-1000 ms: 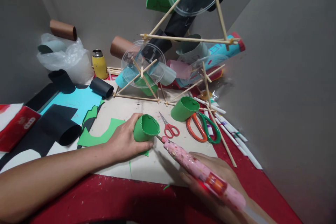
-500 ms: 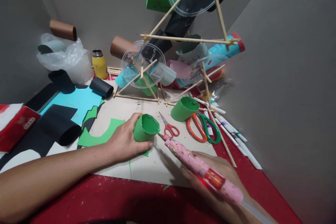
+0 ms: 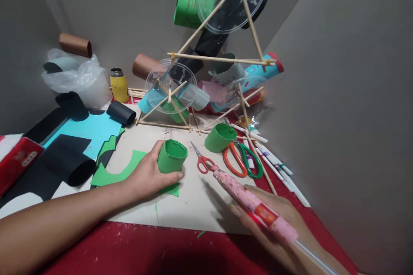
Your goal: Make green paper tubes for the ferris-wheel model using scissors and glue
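Note:
My left hand [image 3: 151,167] is wrapped round a green paper tube [image 3: 172,163], which stands upright with a glossy bead of glue along its rim. In my right hand [image 3: 274,215] is a pink glue gun [image 3: 245,193], its tip pointing up and left, apart from the tube; a clear glue stick [image 3: 314,258] sticks out of its back end. Small red scissors [image 3: 204,164] lie between the two hands. Behind them rests a second green tube [image 3: 221,138], beside larger scissors with orange and green handles [image 3: 234,161]. A green paper offcut [image 3: 112,176] lies by my left wrist.
A stick frame with clear plastic lids [image 3: 171,86] stands behind, with coloured tubes around it. On the left are black paper [image 3: 64,159], a blue sheet [image 3: 87,131], a red packet [image 3: 19,161] and a yellow bottle [image 3: 119,86]. White paper rolls [image 3: 284,176] lie right.
The glue gun's tip has drawn away from the tube's rim, to the right. My left hand still holds the tube. The whole view has shifted slightly.

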Demonstrator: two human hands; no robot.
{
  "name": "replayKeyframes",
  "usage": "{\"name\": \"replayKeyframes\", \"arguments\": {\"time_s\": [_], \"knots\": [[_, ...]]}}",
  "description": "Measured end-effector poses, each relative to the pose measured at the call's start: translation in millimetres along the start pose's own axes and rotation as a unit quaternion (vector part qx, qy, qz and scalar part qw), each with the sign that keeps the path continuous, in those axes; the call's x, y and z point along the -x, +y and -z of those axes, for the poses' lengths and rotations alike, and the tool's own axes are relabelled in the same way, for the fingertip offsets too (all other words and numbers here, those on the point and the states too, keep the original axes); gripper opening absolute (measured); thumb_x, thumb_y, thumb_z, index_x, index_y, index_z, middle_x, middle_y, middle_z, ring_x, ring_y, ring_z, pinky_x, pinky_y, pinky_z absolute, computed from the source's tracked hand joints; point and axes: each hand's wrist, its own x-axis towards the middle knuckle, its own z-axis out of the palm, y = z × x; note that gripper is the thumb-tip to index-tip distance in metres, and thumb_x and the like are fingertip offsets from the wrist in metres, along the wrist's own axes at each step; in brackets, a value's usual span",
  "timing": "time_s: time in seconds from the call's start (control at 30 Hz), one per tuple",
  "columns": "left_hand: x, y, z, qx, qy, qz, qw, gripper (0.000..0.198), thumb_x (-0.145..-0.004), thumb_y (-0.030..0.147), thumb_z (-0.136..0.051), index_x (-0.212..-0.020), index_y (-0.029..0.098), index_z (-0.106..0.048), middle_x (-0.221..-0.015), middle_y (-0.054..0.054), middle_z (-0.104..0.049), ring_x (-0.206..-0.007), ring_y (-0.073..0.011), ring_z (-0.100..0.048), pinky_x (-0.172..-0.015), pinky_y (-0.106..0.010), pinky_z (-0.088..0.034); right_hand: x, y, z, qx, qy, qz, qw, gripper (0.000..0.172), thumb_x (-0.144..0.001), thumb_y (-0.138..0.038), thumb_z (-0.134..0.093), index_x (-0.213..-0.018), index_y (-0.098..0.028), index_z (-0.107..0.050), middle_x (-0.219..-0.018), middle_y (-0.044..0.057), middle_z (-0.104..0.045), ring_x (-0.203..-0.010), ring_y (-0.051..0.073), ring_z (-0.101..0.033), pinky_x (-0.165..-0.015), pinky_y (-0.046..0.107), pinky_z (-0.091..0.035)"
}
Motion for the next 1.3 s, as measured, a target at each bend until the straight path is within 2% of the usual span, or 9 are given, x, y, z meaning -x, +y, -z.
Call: {"name": "replayKeyframes", "arguments": {"time_s": [0.1,0.23,0.47,0.77,0.87,0.97,1.03,1.17,1.3], "knots": [[-0.7,0.6,0.4,0.01,0.004,-0.012,1.0,0.044,-0.073,0.034,-0.074,-0.105,0.021,-0.047,-0.096,-0.002,-0.062,-0.085,-0.0202,-0.058,-0.077,-0.035,-0.046,10.5,7.1,9.8,0.031,-0.046,-0.039,0.998,0.024,-0.093,-0.042,-0.053,-0.089,-0.025,-0.068,-0.071,0.004,-0.069,-0.059,0.019,-0.066,-0.05,0.026,-0.052],[-0.4,2.4,0.7,0.011,0.005,-0.008,1.0,0.045,-0.073,0.033,-0.072,-0.109,0.021,-0.047,-0.099,-0.003,-0.063,-0.087,-0.0203,-0.058,-0.08,-0.036,-0.046,26.4,17.3,18.1,0.092,-0.04,-0.146,0.984,0.031,-0.09,-0.051,-0.054,-0.074,-0.024,-0.057,-0.062,0.0,-0.061,-0.051,0.017,-0.058,-0.048,0.025,-0.046],[-0.2,3.0,0.9,0.004,0.002,-0.003,1.0,0.05,-0.075,0.036,-0.071,-0.115,0.019,-0.046,-0.099,-0.005,-0.064,-0.084,-0.0206,-0.059,-0.079,-0.038,-0.046,41.0,50.8,29.6,0.183,-0.05,-0.255,0.948,0.027,-0.08,-0.048,-0.055,-0.085,-0.022,-0.061,-0.084,0.007,-0.069,-0.068,0.024,-0.066,-0.056,0.03,-0.046],[1.9,0.2,1.5,0.025,0.024,-0.016,0.999,0.055,-0.073,0.039,-0.073,-0.118,0.02,-0.048,-0.102,-0.007,-0.065,-0.089,-0.0229,-0.06,-0.083,-0.038,-0.045,17.0,88.7,36.2,0.196,-0.054,-0.271,0.941,0.033,-0.082,-0.048,-0.053,-0.088,-0.019,-0.069,-0.087,0.01,-0.071,-0.075,0.026,-0.068,-0.062,0.032,-0.048],[4.6,3.1,2.5,0.074,0.044,-0.011,0.996,0.057,-0.067,0.038,-0.077,-0.115,0.019,-0.053,-0.102,-0.008,-0.065,-0.09,-0.0243,-0.06,-0.084,-0.038,-0.045,15.5,96.1,36.9,0.201,-0.059,-0.263,0.942,0.043,-0.079,-0.052,-0.057,-0.098,-0.017,-0.071,-0.092,0.012,-0.072,-0.077,0.029,-0.07,-0.062,0.034,-0.051],[9.4,11.0,2.9,0.173,0.026,0.031,0.984,0.056,-0.065,0.039,-0.08,-0.111,0.019,-0.055,-0.093,-0.006,-0.064,-0.083,-0.0213,-0.059,-0.077,-0.034,-0.046,18.4,88.4,38.4,0.217,-0.047,-0.255,0.941,0.049,-0.083,-0.056,-0.053,-0.107,-0.016,-0.07,-0.1,0.015,-0.072,-0.08,0.031,-0.071,-0.062,0.039,-0.054],[13.1,17.6,2.4,0.275,-0.009,0.074,0.959,0.052,-0.067,0.04,-0.081,-0.107,0.018,-0.054,-0.087,-0.003,-0.062,-0.075,-0.0172,-0.057,-0.069,-0.03,-0.046,19.4,72.1,37.4,0.227,0.006,-0.212,0.95,0.045,-0.088,-0.054,-0.05,-0.109,-0.018,-0.068,-0.104,0.014,-0.071,-0.086,0.032,-0.071,-0.066,0.041,-0.055],[19.5,27.0,0.0,0.431,-0.061,0.158,0.886,0.045,-0.068,0.038,-0.082,-0.101,0.018,-0.058,-0.085,-0.002,-0.062,-0.072,-0.0146,-0.057,-0.068,-0.028,-0.046,10.3,19.6,22.8,0.142,0.127,0.009,0.982,0.022,-0.094,-0.032,-0.056,-0.112,-0.02,-0.061,-0.107,0.011,-0.07,-0.096,0.026,-0.069,-0.083,0.039,-0.055],[25.8,29.2,-4.0,0.493,-0.094,0.202,0.841,0.043,-0.069,0.035,-0.082,-0.103,0.016,-0.064,-0.088,-0.004,-0.064,-0.077,-0.0164,-0.059,-0.077,-0.033,-0.048,-11.8,-29.4,-5.2,0.09,0.108,0.165,0.976,0.04,-0.09,-0.025,-0.064,-0.126,-0.013,-0.051,-0.105,0.015,-0.069,-0.096,0.026,-0.067,-0.082,0.038,-0.056]]}}
